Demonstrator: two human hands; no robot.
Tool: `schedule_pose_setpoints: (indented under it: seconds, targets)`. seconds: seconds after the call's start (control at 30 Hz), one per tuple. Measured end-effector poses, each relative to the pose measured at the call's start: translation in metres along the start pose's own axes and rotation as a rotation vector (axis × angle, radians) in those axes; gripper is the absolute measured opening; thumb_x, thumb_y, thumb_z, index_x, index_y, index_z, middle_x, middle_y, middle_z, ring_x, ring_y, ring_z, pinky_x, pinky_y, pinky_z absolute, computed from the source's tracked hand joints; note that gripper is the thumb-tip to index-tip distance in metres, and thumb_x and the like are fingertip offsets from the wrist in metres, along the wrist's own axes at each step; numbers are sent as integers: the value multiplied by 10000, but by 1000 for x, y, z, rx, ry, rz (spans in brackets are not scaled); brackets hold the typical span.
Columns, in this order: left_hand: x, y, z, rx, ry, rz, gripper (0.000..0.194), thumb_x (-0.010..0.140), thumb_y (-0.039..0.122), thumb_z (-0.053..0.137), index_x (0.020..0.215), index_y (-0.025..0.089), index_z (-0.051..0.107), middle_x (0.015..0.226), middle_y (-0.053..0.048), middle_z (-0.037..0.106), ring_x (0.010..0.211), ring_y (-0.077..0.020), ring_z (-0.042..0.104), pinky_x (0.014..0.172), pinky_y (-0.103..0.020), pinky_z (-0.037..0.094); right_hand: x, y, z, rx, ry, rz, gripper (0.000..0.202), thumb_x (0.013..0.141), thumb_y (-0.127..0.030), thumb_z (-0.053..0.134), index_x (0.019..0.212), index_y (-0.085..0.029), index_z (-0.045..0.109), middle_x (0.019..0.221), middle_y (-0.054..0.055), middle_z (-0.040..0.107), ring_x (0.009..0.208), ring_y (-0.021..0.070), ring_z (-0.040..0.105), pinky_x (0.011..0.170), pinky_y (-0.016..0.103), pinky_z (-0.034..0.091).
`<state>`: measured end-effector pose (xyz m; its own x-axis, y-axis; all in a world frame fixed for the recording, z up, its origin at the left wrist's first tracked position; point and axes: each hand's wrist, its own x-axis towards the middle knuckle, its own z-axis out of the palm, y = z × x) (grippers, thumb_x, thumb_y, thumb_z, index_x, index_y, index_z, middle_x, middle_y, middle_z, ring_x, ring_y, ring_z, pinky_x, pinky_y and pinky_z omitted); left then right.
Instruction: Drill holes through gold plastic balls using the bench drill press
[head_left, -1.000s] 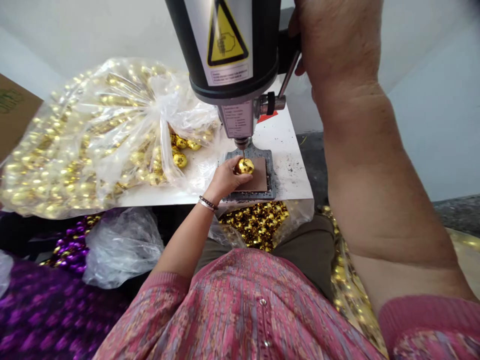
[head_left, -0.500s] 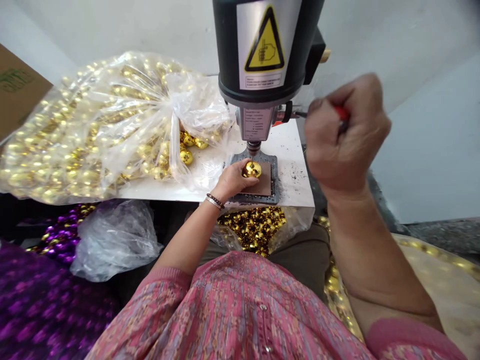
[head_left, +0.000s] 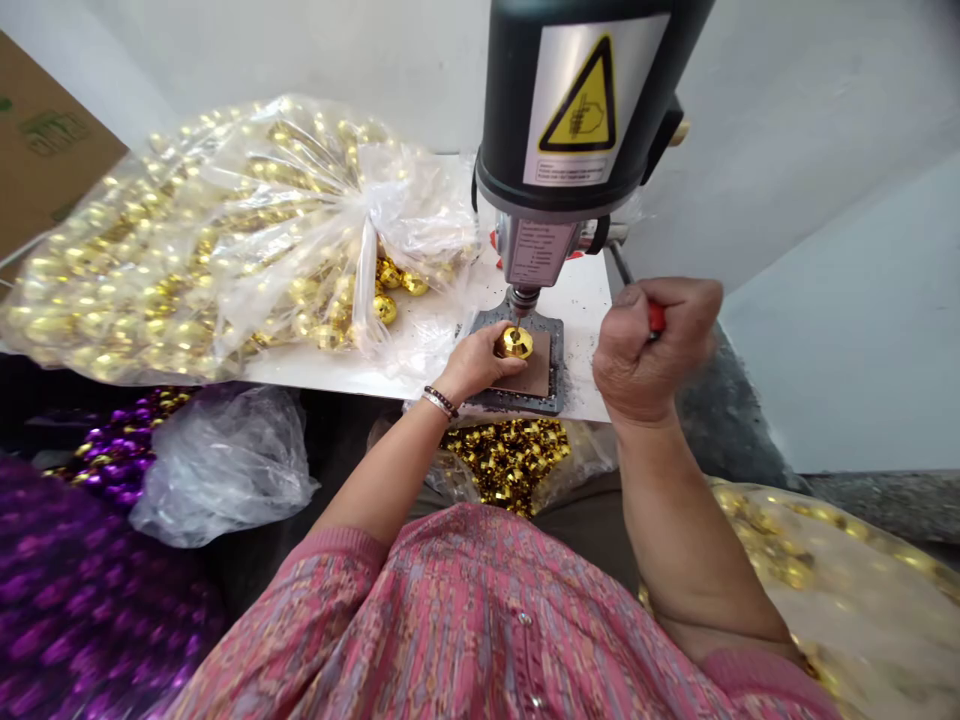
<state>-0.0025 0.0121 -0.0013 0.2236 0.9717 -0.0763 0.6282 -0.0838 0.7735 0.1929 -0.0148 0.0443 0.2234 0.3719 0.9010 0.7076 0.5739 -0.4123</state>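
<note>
The left hand [head_left: 480, 362] reaches forward with its back upward, forefinger [head_left: 495, 331] and thumb [head_left: 511, 367] bent toward each other in a pinch, the thumb on the side nearer the body. Behind those fingers the left wrist [head_left: 454, 385] runs nearly straight into the left forearm [head_left: 375, 475], which slants back and leftward. Well to the right of the left fingertips, the right hand [head_left: 660, 345] is curled into a fist, its thumb lying on the left side of the folded fingers. Below that fist, the right forearm [head_left: 675, 530] slopes back and rightward, bent at the elbow.
</note>
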Motion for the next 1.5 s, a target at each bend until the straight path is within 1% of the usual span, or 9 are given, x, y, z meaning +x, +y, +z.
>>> schedule_pose_setpoints:
  seconds: [0.33,0.5,0.63,0.83,0.9,1.07,1.2,1.37,1.5]
  targets:
    - [-4,3,-1,52,-3,-4,494,848,247,871,1333,208,791,1159,-53,834,1072,-261,776,969,-318,581,-19,7,14,62,62,-119,283,1074,-451,446,917,-224,508,764,-20,532,719,95,559,707,285,463]
    - [-5,7,-1,36,-4,-11,577,854,226,857,1416,178,735,1219,-73,824,1092,-257,761,971,-319,561,46,-9,12,58,88,73,351,1083,-465,437,842,-211,456,714,-36,450,663,68,451,684,262,369]
    - [-20,5,-6,-18,14,2,535,859,270,836,1371,165,724,1127,-59,820,990,-232,739,891,-311,558,105,-6,18,174,-107,346,325,1044,-332,469,759,-224,356,709,-32,445,639,58,359,621,241,297]
    - [-67,-13,-35,-14,-252,115,598,778,361,926,1336,214,768,1048,-50,821,869,-207,711,802,-309,557,113,-7,20,246,-113,413,338,1015,-251,536,725,-222,365,702,-35,436,638,53,378,611,233,308]
    - [-71,-22,-47,-25,-254,90,686,769,382,954,1404,215,757,1153,-86,830,866,-206,713,811,-319,575,110,-10,20,263,-87,399,326,1005,-231,511,715,-224,362,684,-36,421,640,53,378,623,237,306]
    - [-31,-36,-82,135,114,-61,394,1021,317,690,1367,150,779,1263,-152,818,1064,-263,748,1009,-379,586,103,-12,18,289,-73,364,308,978,-341,522,740,-232,361,702,-40,374,652,54,366,618,246,269]
    - [13,-48,-110,414,414,-244,419,1014,110,503,1337,71,767,1317,-255,772,1326,-381,685,1161,-488,508,98,-15,16,288,-72,319,297,986,-355,495,759,-235,345,688,-49,351,630,48,346,617,246,245]
    - [31,-65,-122,521,366,-424,416,985,161,573,1344,34,739,1423,-335,700,1341,-473,666,1129,-576,509,95,-19,18,306,-29,318,293,939,-420,499,763,-245,342,680,-39,316,615,69,307,622,270,222]
    - [31,-74,-122,615,251,-355,438,893,156,686,1324,113,749,1494,-252,679,1350,-423,665,1148,-511,516,95,-19,18,264,-23,328,290,934,-387,497,752,-244,324,671,-35,320,604,68,298,629,275,265]
